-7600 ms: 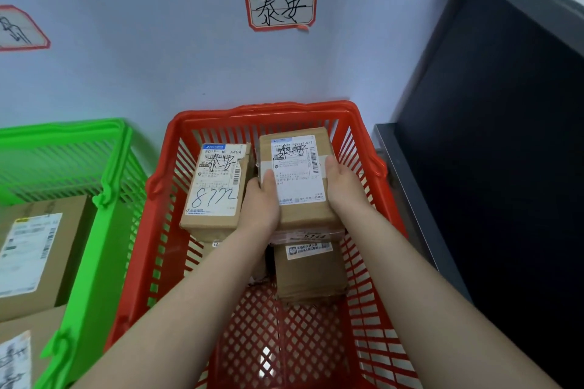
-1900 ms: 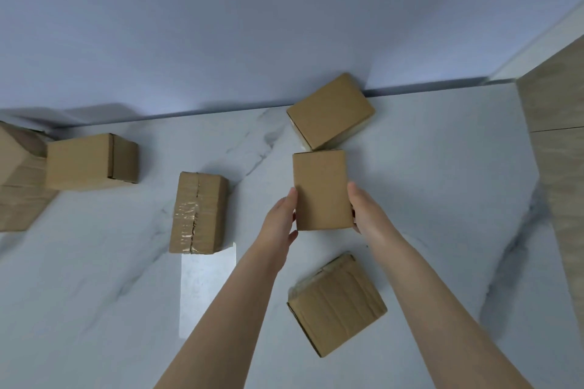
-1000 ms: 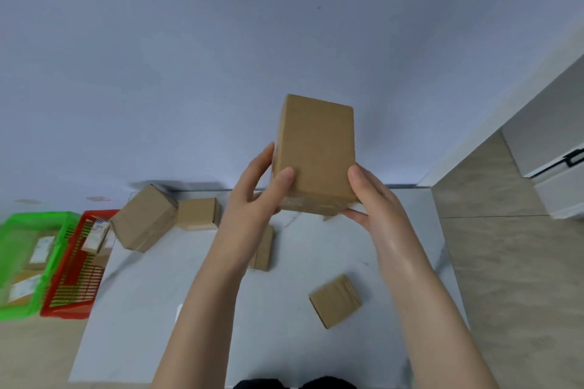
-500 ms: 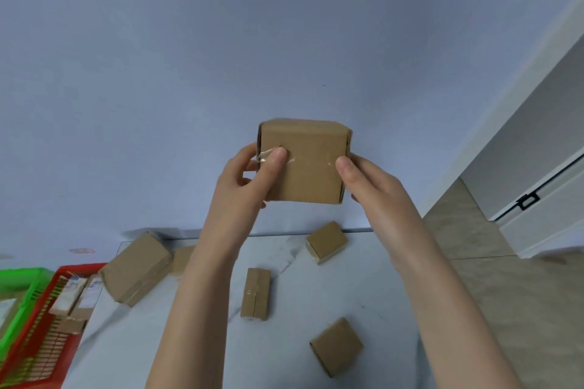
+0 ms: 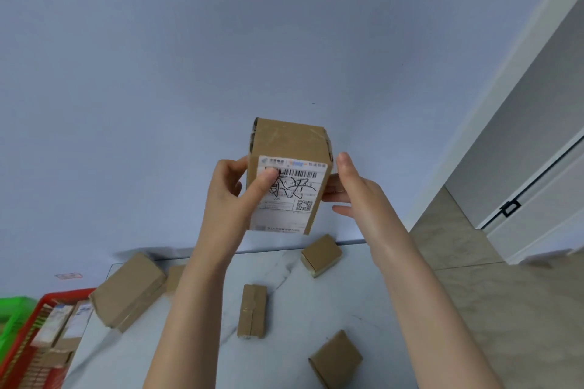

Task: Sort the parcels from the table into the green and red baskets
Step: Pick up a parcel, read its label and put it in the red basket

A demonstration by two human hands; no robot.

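The box is held up in the air above the table, its label with barcode and black handwriting facing the camera. The left hand grips its left side, thumb on the label, and the right hand rests nearly straight fingers against its right side. Below, other boxes lie scattered on the table, with the red basket and green basket at its left end.

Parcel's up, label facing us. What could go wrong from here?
The thumb of the left hand covers part of the handwriting on the label, so the held parcel could be misread and missorted. The right hand only presses its side with straight fingers; it could slip onto the table.
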